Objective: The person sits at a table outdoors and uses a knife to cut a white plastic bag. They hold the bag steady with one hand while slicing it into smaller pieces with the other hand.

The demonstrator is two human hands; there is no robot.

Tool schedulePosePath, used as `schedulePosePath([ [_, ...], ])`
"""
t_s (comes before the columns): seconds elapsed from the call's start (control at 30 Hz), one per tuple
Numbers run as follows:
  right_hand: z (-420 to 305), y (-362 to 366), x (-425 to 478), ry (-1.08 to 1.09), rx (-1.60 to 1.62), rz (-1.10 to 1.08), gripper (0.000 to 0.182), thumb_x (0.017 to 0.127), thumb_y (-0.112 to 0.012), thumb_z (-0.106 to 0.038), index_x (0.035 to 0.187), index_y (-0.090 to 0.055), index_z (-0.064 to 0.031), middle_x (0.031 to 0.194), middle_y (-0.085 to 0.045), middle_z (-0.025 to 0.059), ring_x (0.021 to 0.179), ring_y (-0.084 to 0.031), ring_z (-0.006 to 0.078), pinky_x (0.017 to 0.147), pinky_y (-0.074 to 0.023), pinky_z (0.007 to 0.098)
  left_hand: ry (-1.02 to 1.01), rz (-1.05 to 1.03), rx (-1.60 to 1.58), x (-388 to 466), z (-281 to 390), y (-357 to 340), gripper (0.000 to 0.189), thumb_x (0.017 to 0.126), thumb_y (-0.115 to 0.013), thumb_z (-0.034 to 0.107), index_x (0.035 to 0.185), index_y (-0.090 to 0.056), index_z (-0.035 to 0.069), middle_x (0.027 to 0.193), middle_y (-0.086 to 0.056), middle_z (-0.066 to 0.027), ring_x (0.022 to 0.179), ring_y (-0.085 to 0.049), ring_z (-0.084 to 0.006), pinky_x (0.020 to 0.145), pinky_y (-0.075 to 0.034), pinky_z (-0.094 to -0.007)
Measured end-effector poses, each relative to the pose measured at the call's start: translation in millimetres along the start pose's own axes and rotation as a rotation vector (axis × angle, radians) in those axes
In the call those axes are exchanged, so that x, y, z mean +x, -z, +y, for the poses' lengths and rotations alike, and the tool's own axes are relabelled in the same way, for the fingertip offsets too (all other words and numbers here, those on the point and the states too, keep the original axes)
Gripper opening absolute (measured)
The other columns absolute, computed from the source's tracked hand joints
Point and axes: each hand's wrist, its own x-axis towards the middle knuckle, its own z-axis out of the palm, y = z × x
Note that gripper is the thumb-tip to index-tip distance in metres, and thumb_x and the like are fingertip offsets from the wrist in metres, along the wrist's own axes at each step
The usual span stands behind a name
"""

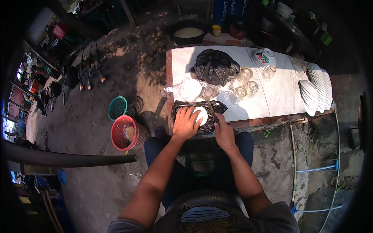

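Observation:
My left hand (185, 123) holds a white, round-edged piece (201, 116) on a black plastic bag (220, 107) at the near left corner of the tiled table. The fingers cover part of the piece, so I cannot tell exactly what it is. In my right hand (225, 134) is a knife (212, 110), its blade pointing away from me, just right of the piece. Beyond my hands, a bright white round thing (191, 89) sits by clear plastic, washed out by sun. A larger crumpled black plastic bag (214, 65) lies farther back.
Several glass mugs (244, 75) stand right of the bags, near an upturned floral bowl (264, 56). Stacked white plates (315, 88) line the right end. Red (123, 132) and green (117, 108) plastic baskets stand left of the table. Several rifle-shaped objects (89, 72) lie farther left.

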Motion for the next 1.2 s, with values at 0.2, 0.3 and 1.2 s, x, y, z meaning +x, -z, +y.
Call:
schedulePosePath([
  [0.2, -18.0, 10.5, -6.6, -0.032, -0.223, -0.079, 0.049, 0.104, -0.056, -0.016, 0.152, -0.046, -0.0212, 0.088, -0.073, 0.0266, 0.086, -0.071, 0.0498, 0.078, -0.0535, 0.0622, -0.010, -0.060, 0.023, 0.8, 0.2, 1.1, 0.046, 0.101, -0.064, 0.032, 0.142, -0.063, 0.014, 0.149, -0.058, -0.0095, 0.133, -0.050, -0.0388, 0.118, -0.035, -0.0549],
  [0.3, -20.2, 12.0, -5.4, -0.039, -0.273, -0.140, 0.053, 0.105, -0.058, -0.021, 0.155, -0.044, -0.0243, 0.089, -0.073, 0.0267, 0.085, -0.070, 0.0507, 0.076, -0.0533, 0.0629, 0.005, -0.103, 0.063, 2.4, -0.3, -1.8, 0.050, 0.103, -0.061, 0.037, 0.148, -0.059, 0.015, 0.152, -0.057, -0.0099, 0.135, -0.049, -0.0395, 0.120, -0.033, -0.0565],
  [1.2, -5.5, 21.0, 10.8, -0.082, -0.246, -0.148, 0.041, 0.109, -0.048, -0.018, 0.150, -0.045, -0.0124, 0.100, -0.070, 0.0352, 0.094, -0.067, 0.0559, 0.086, -0.0505, 0.0650, -0.033, -0.192, 0.105, 4.2, -0.1, -1.1, 0.055, 0.106, -0.053, 0.043, 0.151, -0.055, 0.011, 0.156, -0.054, -0.0102, 0.140, -0.047, -0.0387, 0.122, -0.032, -0.0570],
])
